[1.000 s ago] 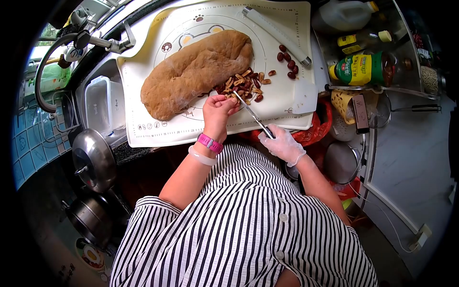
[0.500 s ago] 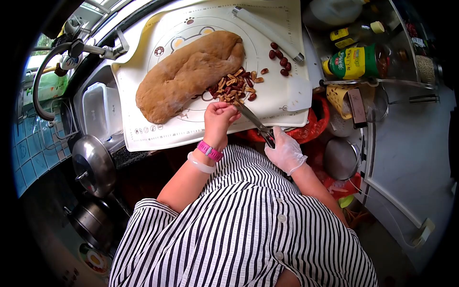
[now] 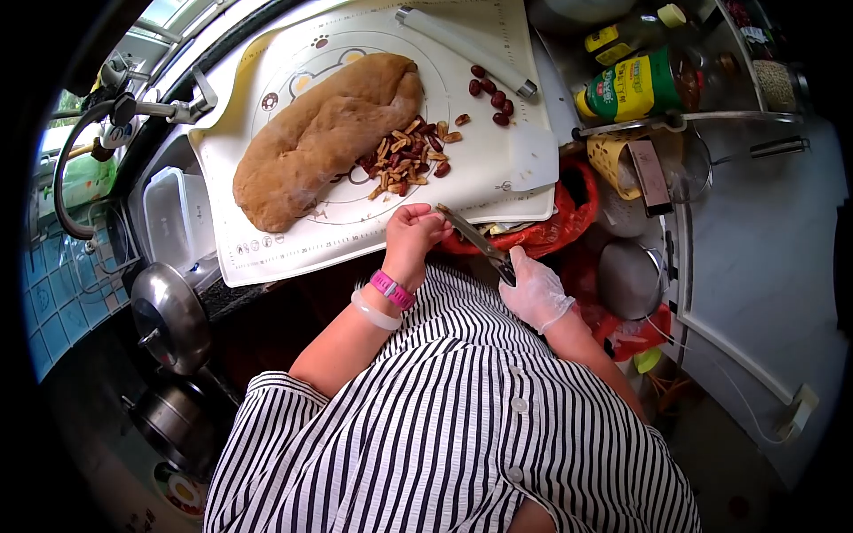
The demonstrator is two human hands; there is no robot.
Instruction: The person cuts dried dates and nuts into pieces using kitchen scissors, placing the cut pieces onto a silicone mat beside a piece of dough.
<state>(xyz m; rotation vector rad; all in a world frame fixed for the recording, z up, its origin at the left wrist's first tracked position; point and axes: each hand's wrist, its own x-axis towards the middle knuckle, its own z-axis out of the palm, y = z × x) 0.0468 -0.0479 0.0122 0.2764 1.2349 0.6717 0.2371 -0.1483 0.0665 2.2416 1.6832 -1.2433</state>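
My right hand (image 3: 536, 293), in a clear plastic glove, grips a pair of scissors (image 3: 475, 238) by the handles, blades pointing up and left. My bare left hand (image 3: 411, 242), with a pink watch and a pale bangle at the wrist, is pinched close to the blade tips; a small brownish bit shows there, too small to make out. Beyond my hands, a pile of cut red dates (image 3: 404, 160) lies on the white baking mat (image 3: 333, 244). A long brown slab of dough (image 3: 324, 138) lies beside the pile. Several whole red dates (image 3: 499, 99) sit farther right.
A white rolling pin (image 3: 466, 51) and a white scraper (image 3: 533, 158) lie on the mat's right side. Below its edge is a red plastic bag (image 3: 569, 209). Bottles (image 3: 635, 86) lie on the right rack. Left are a clear container (image 3: 178, 218) and a pot lid (image 3: 171, 317).
The view has shifted, so the mat and dough appear farther left. Both hands and the scissors have drawn back from the date pile, over the mat's near edge.
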